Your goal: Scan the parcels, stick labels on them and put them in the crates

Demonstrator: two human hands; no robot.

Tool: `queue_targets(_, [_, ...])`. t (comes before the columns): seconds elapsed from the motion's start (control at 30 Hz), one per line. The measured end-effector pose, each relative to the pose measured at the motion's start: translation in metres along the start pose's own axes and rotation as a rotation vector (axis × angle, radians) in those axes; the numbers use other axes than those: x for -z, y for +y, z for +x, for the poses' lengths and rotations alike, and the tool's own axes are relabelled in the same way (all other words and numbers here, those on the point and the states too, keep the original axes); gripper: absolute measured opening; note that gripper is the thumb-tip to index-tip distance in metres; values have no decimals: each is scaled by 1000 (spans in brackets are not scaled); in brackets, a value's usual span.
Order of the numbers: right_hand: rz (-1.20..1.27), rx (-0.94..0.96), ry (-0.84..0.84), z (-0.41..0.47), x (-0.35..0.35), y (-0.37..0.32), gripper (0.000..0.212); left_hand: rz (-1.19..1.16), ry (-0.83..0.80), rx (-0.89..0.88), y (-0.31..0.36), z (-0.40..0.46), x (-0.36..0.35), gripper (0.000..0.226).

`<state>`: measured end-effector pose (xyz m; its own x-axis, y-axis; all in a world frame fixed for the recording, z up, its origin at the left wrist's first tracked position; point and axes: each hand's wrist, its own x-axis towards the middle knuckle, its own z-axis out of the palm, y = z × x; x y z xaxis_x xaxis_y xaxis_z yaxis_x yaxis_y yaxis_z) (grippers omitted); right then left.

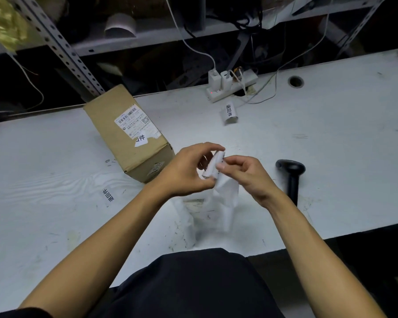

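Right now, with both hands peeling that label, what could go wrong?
1. The label is pinched between the left hand and right hand with its strip hanging loose; it may curl, crease or stick to itself.
2. The box already carries a shipping label and a torn sticker; a new one could cover the barcode.
3. The scanner lies near the table edge, by the right forearm, and might be knocked off.

1. At centre left of the frame you see a brown cardboard parcel (pixel 126 134) bearing a white, black-printed shipping label (pixel 135 121).
2. The desk (pixel 331 134) is white with dark scuffs.
3. Your scanner (pixel 291 173) at right is black.
4. The label strip (pixel 216 166) at centre is white.
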<state>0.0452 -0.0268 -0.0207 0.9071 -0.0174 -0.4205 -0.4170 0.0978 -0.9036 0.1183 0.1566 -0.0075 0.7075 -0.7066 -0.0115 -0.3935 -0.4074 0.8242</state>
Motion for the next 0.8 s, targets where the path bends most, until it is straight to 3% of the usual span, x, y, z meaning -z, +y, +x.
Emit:
queue_targets(0.13, [-98,45,40,-4,-9,-1,18,160,36,-13,9,-2,-7,70])
queue_targets(0.27, [36,14,-7,-5,-4,4,15,41,81,35,7,-6,-7,83])
queue_targets(0.37, [151,21,-8,-5,-2,6,24,-88,77,83,3,-11,-3,75])
queue_targets(0.5, [192,80,67,-4,0,7,39,-306,163,183,5,-15,-6,46])
queue_targets(0.63, [184,166,137,-3,-7,4,23,-313,316,159,7,-16,-8,33])
queue_targets(0.8, [161,238,173,-2,-8,5,23,-281,429,189,9,-15,-5,34])
